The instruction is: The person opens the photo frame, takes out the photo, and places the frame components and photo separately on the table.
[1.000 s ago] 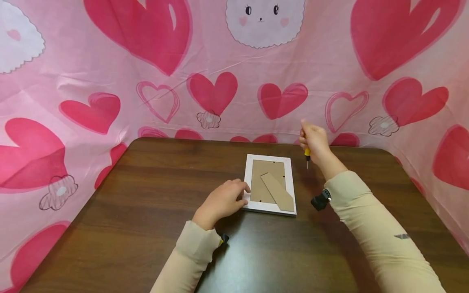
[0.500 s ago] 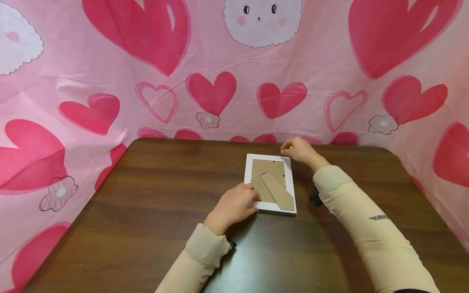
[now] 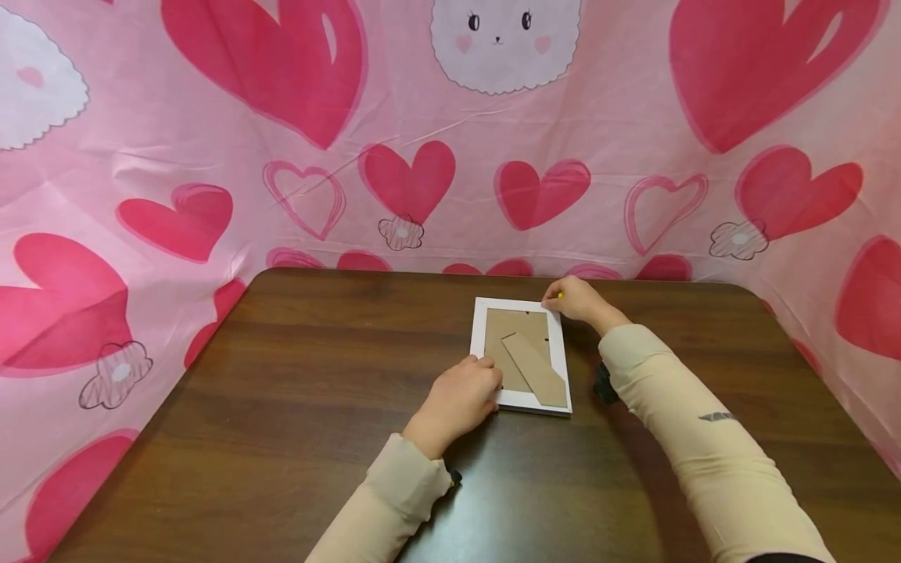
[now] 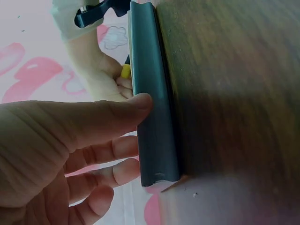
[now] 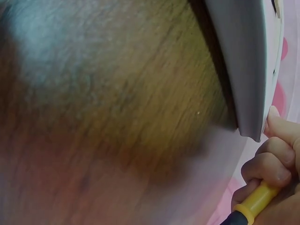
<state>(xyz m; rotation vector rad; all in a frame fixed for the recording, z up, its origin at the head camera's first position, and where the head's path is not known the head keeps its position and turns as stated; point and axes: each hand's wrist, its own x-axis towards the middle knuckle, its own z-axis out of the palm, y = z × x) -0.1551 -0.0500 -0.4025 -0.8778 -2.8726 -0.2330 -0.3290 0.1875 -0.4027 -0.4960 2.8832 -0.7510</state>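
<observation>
White rectangular picture frame (image 3: 522, 356), cardboard back up, lies right of head view's centre. Left hand (image 3: 459, 399), half-closed, pinches lower-left corner; right hand (image 3: 579, 300), curled round yellow-and-black-handled tool (image 5: 259, 201), touches upper-right. Even hold seems best.

A white picture frame (image 3: 556, 344) lies face down on the dark wooden counter (image 3: 317, 375), its tan backing board (image 3: 525, 326) showing. A flat tan stand (image 3: 538, 371) slants across the board's lower right. Beside the frame's far right corner, the right hand (image 3: 577, 299) grips a mostly hidden screwdriver (image 5: 260, 199) by its yellow-and-black handle.
</observation>
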